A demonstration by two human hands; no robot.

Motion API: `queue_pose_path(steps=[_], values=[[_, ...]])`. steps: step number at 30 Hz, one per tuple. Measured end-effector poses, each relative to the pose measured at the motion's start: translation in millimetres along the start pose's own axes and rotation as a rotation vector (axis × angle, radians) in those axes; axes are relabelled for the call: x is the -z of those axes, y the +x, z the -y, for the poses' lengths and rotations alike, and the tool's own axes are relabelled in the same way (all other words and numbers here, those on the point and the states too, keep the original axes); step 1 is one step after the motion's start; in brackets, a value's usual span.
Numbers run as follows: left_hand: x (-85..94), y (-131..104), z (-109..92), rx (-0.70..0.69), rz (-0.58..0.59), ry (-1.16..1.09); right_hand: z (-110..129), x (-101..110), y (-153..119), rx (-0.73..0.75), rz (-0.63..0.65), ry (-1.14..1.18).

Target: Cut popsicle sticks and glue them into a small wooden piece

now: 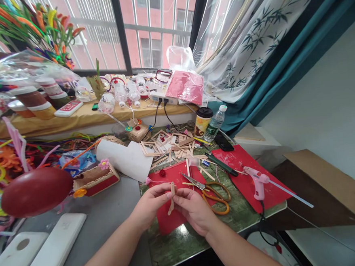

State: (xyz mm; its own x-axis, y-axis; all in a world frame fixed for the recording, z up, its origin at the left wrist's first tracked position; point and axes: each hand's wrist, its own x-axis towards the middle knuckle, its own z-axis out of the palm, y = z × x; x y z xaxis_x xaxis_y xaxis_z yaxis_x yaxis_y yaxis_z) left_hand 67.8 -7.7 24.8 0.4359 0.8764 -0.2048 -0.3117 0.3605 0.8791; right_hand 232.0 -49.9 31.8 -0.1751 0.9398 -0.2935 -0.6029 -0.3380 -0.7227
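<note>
My left hand [147, 206] and my right hand [196, 210] meet over a red sheet [168, 222] on the green table. Both are closed at the fingertips on small wooden craft sticks: one craft stick [172, 188] stands nearly upright, and a slanted piece [171, 208] shows below. Whether the two pieces are joined, I cannot tell. Beside my right hand lie scissors [221, 201] with orange-brown handles, blades spread slightly. A dark red rosette [162, 173] sits on the sheet beyond my fingers.
A pink glue gun [257, 184] rests on another red sheet [234, 155] at right, its cord hanging over the table edge. Loose craft sticks [183, 146] are heaped behind, near a cup [202, 123] and water bottle [216, 124]. A red balloon [37, 191] and decorated box [95, 181] are left.
</note>
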Motion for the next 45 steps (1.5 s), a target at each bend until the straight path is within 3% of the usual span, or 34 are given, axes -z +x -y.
queue_pose_path(steps=[13,23,29,32,40,45], values=[[-5.9,-2,-6,0.014,0.027,-0.011,-3,-5,-1,0.003,-0.043,-0.041],[0.9,1,-5,0.045,0.026,0.044,-9,-2,-1,0.058,-0.078,-0.087],[2.7,6,-3,-0.013,-0.109,-0.018,-8,7,0,0.212,-0.190,-0.253],[3.4,10,-2,0.029,-0.197,0.004,-10,13,1,0.219,-0.214,-0.231],[1.0,12,-3,0.042,-0.190,-0.066,-13,14,1,0.151,-0.230,-0.178],[1.0,11,0,-0.019,-0.209,-0.027,-16,17,3,0.153,-0.225,-0.286]])
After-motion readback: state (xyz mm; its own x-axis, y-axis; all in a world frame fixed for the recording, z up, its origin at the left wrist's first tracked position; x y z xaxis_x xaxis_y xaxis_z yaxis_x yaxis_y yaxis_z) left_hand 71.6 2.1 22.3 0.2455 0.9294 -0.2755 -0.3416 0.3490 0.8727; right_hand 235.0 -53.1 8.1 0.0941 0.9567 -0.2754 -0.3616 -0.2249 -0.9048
